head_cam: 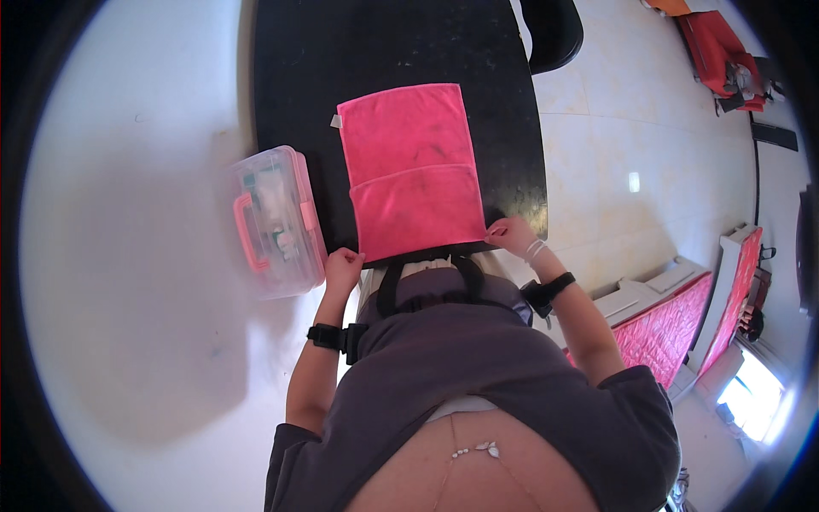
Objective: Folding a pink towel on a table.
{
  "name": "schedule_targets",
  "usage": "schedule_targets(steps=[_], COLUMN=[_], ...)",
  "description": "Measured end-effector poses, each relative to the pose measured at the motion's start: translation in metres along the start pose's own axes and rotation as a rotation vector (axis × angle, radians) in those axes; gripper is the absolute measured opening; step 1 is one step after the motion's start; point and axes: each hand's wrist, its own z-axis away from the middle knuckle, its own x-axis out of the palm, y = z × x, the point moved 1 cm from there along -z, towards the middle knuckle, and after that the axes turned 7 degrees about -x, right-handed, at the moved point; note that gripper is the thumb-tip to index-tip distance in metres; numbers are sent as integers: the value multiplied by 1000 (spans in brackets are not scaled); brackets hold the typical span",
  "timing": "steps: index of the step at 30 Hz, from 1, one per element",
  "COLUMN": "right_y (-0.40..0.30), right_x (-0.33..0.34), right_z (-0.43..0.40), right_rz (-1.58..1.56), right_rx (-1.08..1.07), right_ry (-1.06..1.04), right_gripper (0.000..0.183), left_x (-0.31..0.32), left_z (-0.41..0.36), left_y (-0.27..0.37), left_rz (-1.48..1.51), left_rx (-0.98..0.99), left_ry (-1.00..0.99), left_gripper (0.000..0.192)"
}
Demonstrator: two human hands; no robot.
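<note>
A pink cloth towel (413,173) lies on a black table, with a fold edge or layer edge running across its middle and a small white tag at its far left corner. My left hand (343,267) pinches the towel's near left corner between thumb and fingers. At the near right corner, my right hand (510,235) pinches the cloth in the same way. Dark marks show on the pink surface.
The black tabletop (384,38) extends away from me. Left of the towel stands a clear plastic box (278,224) with pink trim and handle. A black chair (556,32) is at the far right. A person (742,80) is on a red sofa (710,45) farther off.
</note>
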Motion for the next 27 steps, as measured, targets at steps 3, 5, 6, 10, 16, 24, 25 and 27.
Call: schedule_targets(steps=[3,5,6,10,16,24,25,27], right_y=[-8,-7,-4,-3,-5,11,12,12], right_x=[1,1,0,0,4,8,9,11], right_z=[0,-1,-2,-2,1,10,10,9], right_rz=[-191,-402,-443,-413,-489,-476,-485,-452], right_rx=[63,142,137,170,124,136,135,155], right_ry=[-13,-29,-45,-120,-138,-94,-82,-71], right_gripper=[26,26,26,26,26,23,22,23], left_x=[6,6,5,7,3,1,2,1], left_z=[-2,-4,-5,-5,-1,8,8,10], left_y=[-5,-2,-1,-3,-1,-8,-9,-5], left_rz=[142,217,216,210,257,-15,4,21], left_rx=[-22,-97,-97,-100,-29,-64,-27,12], left_ry=[9,-45,-49,-83,-64,-87,-59,-30], left_gripper=[28,29,29,27,24,20,20,19])
